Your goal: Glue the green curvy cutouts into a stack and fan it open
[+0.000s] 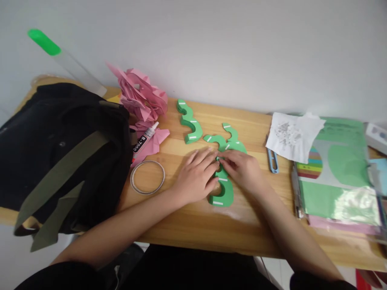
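Observation:
My left hand (198,175) lies flat with its fingers stretched over the left edge of a stack of curvy green paper cutouts (225,192). From the right, my right hand (245,168) pinches at the same stack with thumb and fingertips pressed together. What sits in the pinch is too small to make out; a tiny pale spot shows there. Short white strips are stuck across the cutouts. Just beyond my hands lie more green wavy pieces (231,132). Another wavy green stack (193,128), also with white strips, lies further back to the left.
A roll of tape (147,177), a B-7000 glue tube (145,139) and crumpled pink paper (142,96) lie left, beside a black bag (69,149). On the right are a blue cutter (273,161), a white tissue with scraps (290,135) and a packet of green paper (338,193).

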Available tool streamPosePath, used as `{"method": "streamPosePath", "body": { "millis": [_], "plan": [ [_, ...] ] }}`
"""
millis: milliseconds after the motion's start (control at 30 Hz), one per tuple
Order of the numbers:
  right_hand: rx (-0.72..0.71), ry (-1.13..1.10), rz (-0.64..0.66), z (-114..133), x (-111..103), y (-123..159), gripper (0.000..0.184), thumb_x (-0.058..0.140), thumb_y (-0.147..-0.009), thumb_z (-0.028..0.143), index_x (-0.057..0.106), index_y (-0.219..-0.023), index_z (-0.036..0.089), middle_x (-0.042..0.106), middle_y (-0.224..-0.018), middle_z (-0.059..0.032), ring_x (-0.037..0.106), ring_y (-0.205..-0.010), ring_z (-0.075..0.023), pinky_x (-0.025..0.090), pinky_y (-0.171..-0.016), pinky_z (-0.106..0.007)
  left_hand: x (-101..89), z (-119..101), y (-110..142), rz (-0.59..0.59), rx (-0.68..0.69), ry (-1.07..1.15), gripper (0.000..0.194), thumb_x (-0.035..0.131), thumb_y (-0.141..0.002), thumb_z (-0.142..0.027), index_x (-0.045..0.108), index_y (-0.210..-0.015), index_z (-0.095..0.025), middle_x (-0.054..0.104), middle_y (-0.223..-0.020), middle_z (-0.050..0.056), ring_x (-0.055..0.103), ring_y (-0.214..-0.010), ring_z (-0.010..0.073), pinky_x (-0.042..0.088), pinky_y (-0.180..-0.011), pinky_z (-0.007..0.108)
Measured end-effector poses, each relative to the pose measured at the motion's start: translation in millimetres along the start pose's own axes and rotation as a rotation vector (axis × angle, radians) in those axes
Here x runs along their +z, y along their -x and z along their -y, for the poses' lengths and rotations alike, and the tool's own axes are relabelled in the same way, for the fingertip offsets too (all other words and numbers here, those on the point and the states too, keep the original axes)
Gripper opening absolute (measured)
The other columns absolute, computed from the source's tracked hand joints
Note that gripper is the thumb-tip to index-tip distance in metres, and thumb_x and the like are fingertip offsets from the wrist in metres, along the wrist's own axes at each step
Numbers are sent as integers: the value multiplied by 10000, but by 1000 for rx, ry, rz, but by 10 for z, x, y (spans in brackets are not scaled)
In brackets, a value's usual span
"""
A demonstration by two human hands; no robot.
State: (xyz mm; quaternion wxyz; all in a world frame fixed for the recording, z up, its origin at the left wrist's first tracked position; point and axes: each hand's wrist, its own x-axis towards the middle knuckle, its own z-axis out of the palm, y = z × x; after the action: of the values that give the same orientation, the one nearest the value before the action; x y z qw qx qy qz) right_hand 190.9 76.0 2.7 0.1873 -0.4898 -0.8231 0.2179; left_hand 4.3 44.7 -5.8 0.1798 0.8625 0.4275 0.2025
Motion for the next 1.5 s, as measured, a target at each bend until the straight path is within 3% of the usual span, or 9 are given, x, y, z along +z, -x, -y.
{"method": "streamPosePath", "body": {
  "millis": [367, 533, 733, 1000, 1500],
  "plan": [
    [-91, 16, 50, -32, -24, -26, 140, 481, -894, 174, 621, -908, 169, 708, -918, -88, 658, -797, -183, 495, -688, -275, -6, -5, -2, 12, -9, 3, 262, 536, -892, -298, 614, -1104, -164, 545, -1371, 100, 382, -1358, 296, 291, -1125, 500],
    [-49, -25, 67, -54, -32, -24, 63, 510, -884, 206, 570, -875, 188, 661, -744, -32, 617, -656, -152, 453, -594, -239, -20, -12, -1, 36, -16, -17, 271, 514, -905, -312, 616, -1113, -170, 529, -1392, 81, 370, -1365, 283, 274, -1139, 480],
    [-93, 61, 90, -69, -17, -46, 124, 456, -926, 213, 576, -913, 183, 693, -893, -72, 641, -774, -176, 472, -691, -267, -16, -11, 1, 43, -21, -25, 279, 515, -903, -317, 616, -1118, -170, 533, -1386, 84, 368, -1367, 280, 271, -1145, 482],
    [-24, 226, 158, -5, -9, -83, 142, 434, -930, 204, 568, -900, 168, 684, -844, -79, 621, -727, -176, 424, -654, -256, -18, -12, 3, 45, -34, -13, 256, 528, -894, -298, 621, -1098, -175, 529, -1391, 92, 361, -1374, 280, 286, -1131, 495],
    [82, 142, 235, 90, -119, -200, 72, 524, -866, 159, 593, -846, 155, 643, -710, -36, 567, -640, -148, 371, -616, -231, 10, -5, 15, 7, -21, -38, 245, 533, -889, -312, 629, -1085, -200, 546, -1372, 72, 383, -1355, 274, 303, -1115, 475]
  ]
}}
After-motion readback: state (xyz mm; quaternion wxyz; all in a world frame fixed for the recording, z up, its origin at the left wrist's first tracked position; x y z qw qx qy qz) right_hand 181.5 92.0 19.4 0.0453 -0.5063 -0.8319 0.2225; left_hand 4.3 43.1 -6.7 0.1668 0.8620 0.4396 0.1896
